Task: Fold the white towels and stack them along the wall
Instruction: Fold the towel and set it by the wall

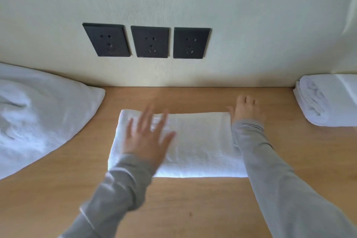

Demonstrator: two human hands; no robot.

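A folded white towel (197, 143) lies flat in the middle of the wooden table (193, 205). My left hand (146, 137) is spread over its left half with straight fingers, blurred by motion. My right hand (246, 110) rests at the towel's right edge, fingers extended toward the wall; I cannot tell whether it touches the cloth. A stack of folded white towels (328, 100) sits against the wall at the far right. A loose heap of unfolded white towels (38, 114) fills the left side.
The pale wall (251, 25) rises straight behind the table and carries three dark power sockets (149, 41). Bare wood shows between the middle towel and the wall, and along the near edge.
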